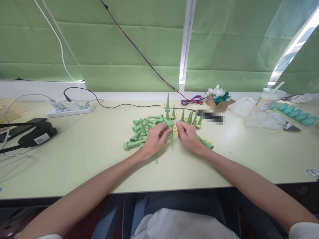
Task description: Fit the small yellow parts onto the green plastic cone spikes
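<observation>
A heap of green plastic cone spikes (142, 129) lies on the pale green table (87, 156), some lying flat, several standing upright (167, 104). My left hand (156, 139) rests on the heap with fingers curled round a green spike (171, 132) whose tip points toward me. My right hand (188, 134) is beside it, fingers pinched at small yellow pieces (175, 127) next to the same spike. Another spike (206, 142) lies under my right wrist.
A white power strip (71, 108) with cables sits back left, a black device (37, 134) at the far left. A cardboard box (220, 103), clear bags (264, 121), a plastic cup (269, 99) and teal parts (296, 114) lie to the right.
</observation>
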`<act>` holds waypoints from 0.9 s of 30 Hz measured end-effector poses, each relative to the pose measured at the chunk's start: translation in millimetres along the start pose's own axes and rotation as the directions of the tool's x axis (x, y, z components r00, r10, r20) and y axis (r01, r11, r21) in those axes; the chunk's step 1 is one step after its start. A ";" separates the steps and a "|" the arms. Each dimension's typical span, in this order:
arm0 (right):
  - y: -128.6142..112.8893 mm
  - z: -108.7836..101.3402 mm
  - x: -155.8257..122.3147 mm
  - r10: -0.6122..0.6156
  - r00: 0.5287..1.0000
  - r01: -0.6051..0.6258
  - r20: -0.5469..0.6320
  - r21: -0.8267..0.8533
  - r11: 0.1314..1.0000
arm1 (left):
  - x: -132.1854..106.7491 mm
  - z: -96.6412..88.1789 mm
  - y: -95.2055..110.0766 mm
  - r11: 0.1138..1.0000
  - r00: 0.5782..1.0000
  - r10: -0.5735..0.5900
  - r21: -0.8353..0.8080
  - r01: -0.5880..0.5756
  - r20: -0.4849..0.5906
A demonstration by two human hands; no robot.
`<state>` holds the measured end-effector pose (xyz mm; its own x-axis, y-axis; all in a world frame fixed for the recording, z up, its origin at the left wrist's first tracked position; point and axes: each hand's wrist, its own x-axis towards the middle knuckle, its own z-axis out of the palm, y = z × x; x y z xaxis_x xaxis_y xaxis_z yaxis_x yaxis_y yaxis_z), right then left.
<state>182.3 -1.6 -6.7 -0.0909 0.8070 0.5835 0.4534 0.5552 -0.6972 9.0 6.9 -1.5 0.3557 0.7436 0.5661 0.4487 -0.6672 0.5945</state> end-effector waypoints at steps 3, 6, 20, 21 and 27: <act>1.7 1.3 -0.8 0.023 1.000 -0.023 0.000 0.035 0.999 | -0.2 0.3 -1.6 0.997 0.996 0.072 0.020 -0.071 -0.046; 3.8 2.8 -1.5 0.029 1.000 -0.029 0.010 0.072 0.997 | -0.4 0.6 -1.1 0.995 0.991 0.104 0.022 -0.102 -0.081; 1.3 1.9 -1.7 0.044 0.999 -0.039 -0.031 0.132 0.990 | 1.3 0.2 7.0 0.975 0.988 -0.156 -0.158 0.153 -0.009; 0.7 1.7 -1.7 0.037 0.999 -0.033 -0.027 0.132 0.991 | 1.4 0.0 7.3 0.969 0.984 -0.177 -0.174 0.174 -0.004; -1.9 -0.8 -1.8 -0.042 0.997 0.036 0.058 0.102 0.994 | 0.5 -0.6 5.8 0.935 0.974 -0.226 -0.273 0.227 0.035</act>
<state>182.3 -4.2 -6.1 -0.1610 0.7933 0.5872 0.3573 0.6014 -0.7146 11.3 3.3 2.6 0.2742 0.8760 0.3968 0.2764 -0.4669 0.8400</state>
